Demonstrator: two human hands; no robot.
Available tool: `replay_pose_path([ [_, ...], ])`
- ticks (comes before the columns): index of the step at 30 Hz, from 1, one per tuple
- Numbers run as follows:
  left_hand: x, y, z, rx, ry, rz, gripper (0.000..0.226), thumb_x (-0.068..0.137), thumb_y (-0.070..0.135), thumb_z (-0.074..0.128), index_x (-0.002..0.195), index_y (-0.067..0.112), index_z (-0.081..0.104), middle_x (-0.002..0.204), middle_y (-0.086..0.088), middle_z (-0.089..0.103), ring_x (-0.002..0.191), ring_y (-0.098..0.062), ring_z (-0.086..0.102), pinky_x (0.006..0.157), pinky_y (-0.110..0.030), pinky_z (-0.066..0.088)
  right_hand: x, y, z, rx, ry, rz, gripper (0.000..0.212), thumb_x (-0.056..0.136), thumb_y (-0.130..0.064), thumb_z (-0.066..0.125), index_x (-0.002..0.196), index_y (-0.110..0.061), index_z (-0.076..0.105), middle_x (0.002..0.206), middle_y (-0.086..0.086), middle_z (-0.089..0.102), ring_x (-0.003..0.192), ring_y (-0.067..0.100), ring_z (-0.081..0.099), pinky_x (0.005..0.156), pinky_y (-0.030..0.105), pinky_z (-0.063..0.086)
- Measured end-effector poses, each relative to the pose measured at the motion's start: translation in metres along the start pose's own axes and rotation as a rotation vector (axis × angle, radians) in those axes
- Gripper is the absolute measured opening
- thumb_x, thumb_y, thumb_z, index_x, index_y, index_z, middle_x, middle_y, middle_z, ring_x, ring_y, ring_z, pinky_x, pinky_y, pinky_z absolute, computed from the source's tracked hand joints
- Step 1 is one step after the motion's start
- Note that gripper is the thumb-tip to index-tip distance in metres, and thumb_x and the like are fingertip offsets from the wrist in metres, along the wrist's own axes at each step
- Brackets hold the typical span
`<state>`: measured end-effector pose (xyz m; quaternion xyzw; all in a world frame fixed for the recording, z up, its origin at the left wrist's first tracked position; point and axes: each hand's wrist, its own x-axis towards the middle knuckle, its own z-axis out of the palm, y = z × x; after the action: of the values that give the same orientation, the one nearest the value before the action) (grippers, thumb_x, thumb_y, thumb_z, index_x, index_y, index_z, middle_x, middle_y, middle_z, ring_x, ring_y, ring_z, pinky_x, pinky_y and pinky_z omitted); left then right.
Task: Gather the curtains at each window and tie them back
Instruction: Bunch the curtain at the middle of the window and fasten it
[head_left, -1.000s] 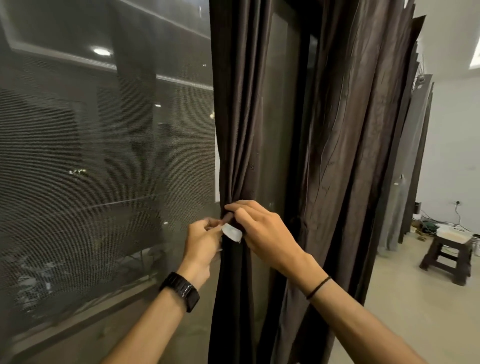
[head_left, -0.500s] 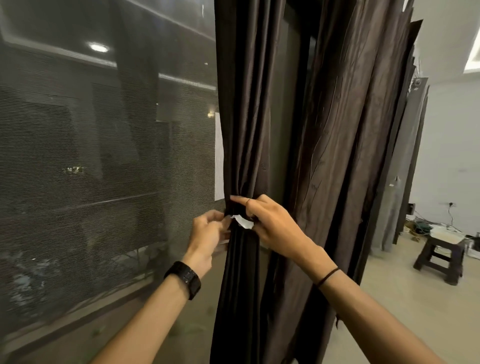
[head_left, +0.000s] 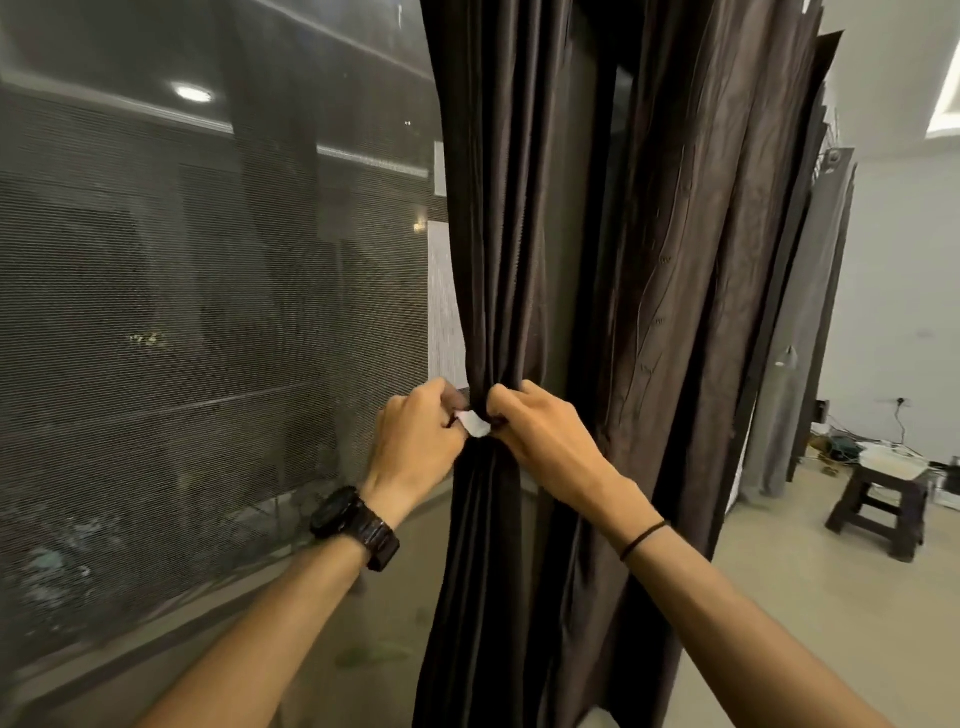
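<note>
A dark brown curtain (head_left: 511, 234) hangs in the middle of the view, bunched into a narrow waist at hand height. A dark tie-back with a white tab (head_left: 474, 423) wraps that waist. My left hand (head_left: 415, 441) sits on the left of the bunch with fingers curled, pinching the tie at the tab. On the right side my right hand (head_left: 540, 436) curls round the other end of the tie against the fabric. The two hands almost meet. A second, wider brown curtain panel (head_left: 691, 312) hangs loose just to the right.
A mesh-screened window (head_left: 208, 312) fills the left side. Further grey curtains (head_left: 810, 322) hang along the wall at right. A dark wooden stool (head_left: 878, 509) with a white object on top stands on the floor at far right, with cables behind it.
Both hands have risen a little and closed in on the gathered waist. The fingers of both hands have curled tighter on the tie, and the white tab now shows between them.
</note>
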<state>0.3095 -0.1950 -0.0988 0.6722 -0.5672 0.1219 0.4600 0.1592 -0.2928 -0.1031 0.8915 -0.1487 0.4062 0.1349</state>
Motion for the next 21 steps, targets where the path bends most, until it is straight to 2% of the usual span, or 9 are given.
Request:
replay_pose_path([
  [2, 0.001, 0.003, 0.000, -0.336, -0.064, -0.094, 0.010, 0.091, 0.015, 0.072, 0.088, 0.022, 0.065, 0.056, -0.003, 0.064, 0.052, -0.018, 0.059, 0.056, -0.025, 0.045, 0.000, -0.005, 0.005, 0.143, 0.089, 0.148, 0.024, 0.094, -0.038, 0.057, 0.097, -0.016, 0.049, 0.084, 0.001, 0.061, 0.073, 0.022, 0.056, 0.059, 0.047, 0.049],
  [3, 0.002, 0.003, -0.001, -0.527, -0.097, -0.150, 0.009, 0.093, 0.012, 0.072, 0.089, 0.018, 0.067, 0.058, -0.007, 0.067, 0.051, -0.020, 0.063, 0.056, -0.025, 0.050, -0.001, -0.006, 0.008, 0.250, 0.145, 0.228, 0.027, 0.094, -0.040, 0.059, 0.094, -0.014, 0.051, 0.082, 0.001, 0.064, 0.072, 0.022, 0.060, 0.061, 0.047, 0.050],
  [6, 0.000, -0.002, -0.003, -0.920, -0.229, -0.218, 0.019, 0.097, -0.006, 0.060, 0.106, 0.002, 0.074, 0.088, -0.016, 0.079, 0.082, -0.029, 0.078, 0.074, -0.037, 0.062, 0.003, -0.006, 0.011, 0.606, 0.304, 0.501, 0.033, 0.090, -0.030, 0.075, 0.083, -0.006, 0.054, 0.071, 0.009, 0.067, 0.063, 0.032, 0.063, 0.057, 0.053, 0.051],
  [8, -0.005, -0.004, -0.005, -1.031, -0.329, -0.177, 0.035, 0.094, -0.017, 0.055, 0.118, 0.001, 0.072, 0.107, -0.019, 0.079, 0.101, -0.030, 0.077, 0.083, -0.035, 0.064, 0.004, -0.006, 0.008, 0.770, 0.357, 0.623, 0.041, 0.083, -0.039, 0.079, 0.078, -0.004, 0.059, 0.066, 0.019, 0.066, 0.054, 0.036, 0.058, 0.052, 0.055, 0.051],
  [11, -0.014, -0.002, 0.001, -0.842, -0.298, -0.021, 0.040, 0.085, -0.015, 0.072, 0.117, 0.010, 0.075, 0.106, -0.009, 0.080, 0.099, -0.021, 0.078, 0.084, -0.033, 0.064, 0.006, -0.014, 0.004, 0.983, 0.452, 0.727, 0.034, 0.080, -0.028, 0.086, 0.076, 0.000, 0.068, 0.063, 0.017, 0.069, 0.056, 0.021, 0.058, 0.053, 0.040, 0.048],
  [14, -0.015, 0.005, 0.011, -0.593, -0.106, 0.073, 0.023, 0.079, 0.000, 0.085, 0.097, 0.015, 0.083, 0.083, 0.002, 0.081, 0.072, -0.011, 0.078, 0.067, -0.025, 0.063, 0.003, -0.024, 0.004, 1.161, 0.496, 0.739, 0.018, 0.085, -0.009, 0.081, 0.081, 0.007, 0.074, 0.068, 0.012, 0.074, 0.059, 0.015, 0.067, 0.055, 0.026, 0.053],
  [18, -0.008, 0.007, 0.015, -0.309, 0.167, 0.207, 0.007, 0.083, 0.030, 0.085, 0.089, 0.025, 0.084, 0.065, 0.013, 0.074, 0.059, -0.003, 0.069, 0.058, -0.025, 0.054, -0.011, -0.026, 0.007, 1.249, 0.449, 0.627, 0.020, 0.098, -0.009, 0.064, 0.098, 0.007, 0.076, 0.088, 0.020, 0.077, 0.071, 0.020, 0.072, 0.057, 0.024, 0.054],
  [20, -0.006, 0.006, 0.016, -0.260, 0.177, 0.152, 0.015, 0.084, 0.041, 0.081, 0.083, 0.026, 0.083, 0.061, 0.013, 0.071, 0.059, -0.005, 0.066, 0.057, -0.031, 0.053, -0.020, -0.025, 0.007, 1.452, 0.399, 0.539, 0.026, 0.098, -0.005, 0.058, 0.116, 0.008, 0.070, 0.102, 0.015, 0.078, 0.084, 0.021, 0.072, 0.062, 0.026, 0.054],
  [21, -0.005, 0.006, 0.017, -0.275, 0.161, 0.099, 0.020, 0.083, 0.043, 0.079, 0.077, 0.024, 0.080, 0.059, 0.012, 0.070, 0.057, -0.007, 0.065, 0.055, -0.034, 0.052, -0.025, -0.024, 0.008, 1.536, 0.363, 0.482, 0.039, 0.090, -0.003, 0.058, 0.127, 0.010, 0.063, 0.111, 0.013, 0.077, 0.093, 0.021, 0.072, 0.065, 0.027, 0.054],
])
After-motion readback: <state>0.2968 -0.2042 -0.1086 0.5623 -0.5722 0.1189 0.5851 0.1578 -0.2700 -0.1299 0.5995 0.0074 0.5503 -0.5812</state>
